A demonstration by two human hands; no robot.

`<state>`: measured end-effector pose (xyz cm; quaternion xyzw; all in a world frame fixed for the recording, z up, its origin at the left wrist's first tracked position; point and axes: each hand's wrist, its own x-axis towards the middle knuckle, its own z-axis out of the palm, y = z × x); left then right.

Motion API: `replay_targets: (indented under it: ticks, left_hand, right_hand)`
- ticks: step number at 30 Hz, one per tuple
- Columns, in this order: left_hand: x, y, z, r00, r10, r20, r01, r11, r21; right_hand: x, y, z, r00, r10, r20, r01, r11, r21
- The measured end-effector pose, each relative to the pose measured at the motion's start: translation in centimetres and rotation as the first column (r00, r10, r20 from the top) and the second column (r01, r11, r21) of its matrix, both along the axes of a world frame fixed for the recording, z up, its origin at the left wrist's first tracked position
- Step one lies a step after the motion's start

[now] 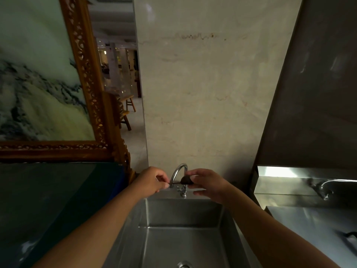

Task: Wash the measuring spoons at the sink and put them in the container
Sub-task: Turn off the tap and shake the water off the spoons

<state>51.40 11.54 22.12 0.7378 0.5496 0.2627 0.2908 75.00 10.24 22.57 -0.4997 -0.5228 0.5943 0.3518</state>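
Over the back of the steel sink (pixel 170 215) I hold a dark measuring spoon (pixel 185 180) level, right under the spout of the curved chrome faucet (pixel 178 171). My left hand (pixel 152 179) pinches the end of its thin handle. My right hand (pixel 207 183) has its fingertips on the round bowl of the spoon. No water stream is visible. No container is clearly in view.
The drain (pixel 184 265) shows at the sink's bottom. A dark green counter (pixel 58 200) lies left, below a carved wooden frame (pixel 90 105). A steel counter (pixel 316 223) and a second tap (pixel 322 188) are at the right, with a dark object (pixel 350 235) at its edge.
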Motion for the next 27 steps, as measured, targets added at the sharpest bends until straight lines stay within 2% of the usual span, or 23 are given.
replay_targets:
  ticks: [8,13,18,23,27]
  left_hand:
    - [-0.2,-0.3,-1.1,1.000,-0.018,-0.003,0.018,0.999,-0.047]
    - [-0.1,-0.2,-0.9,1.000,-0.007,-0.005,0.007,0.998,-0.054]
    - [0.8,-0.3,-0.6,0.997,-0.076,-0.008,0.075,0.992,-0.103]
    - [2.1,-0.7,-0.8,0.989,-0.123,-0.077,0.110,0.981,-0.161]
    - [3.3,-1.3,-1.1,0.994,-0.110,-0.002,0.108,0.980,-0.167]
  right_hand:
    - [-0.2,-0.4,-0.8,1.000,0.006,0.016,-0.006,1.000,-0.027]
    - [-0.2,-0.3,-0.6,1.000,0.011,-0.026,-0.012,0.999,-0.037]
    - [0.4,-0.5,-0.7,1.000,-0.004,-0.019,0.004,0.999,-0.036]
    - [1.1,-0.6,-0.4,0.999,-0.036,-0.017,0.035,0.999,-0.033]
    - [0.9,-0.3,0.6,0.995,-0.103,0.002,0.103,0.994,0.044]
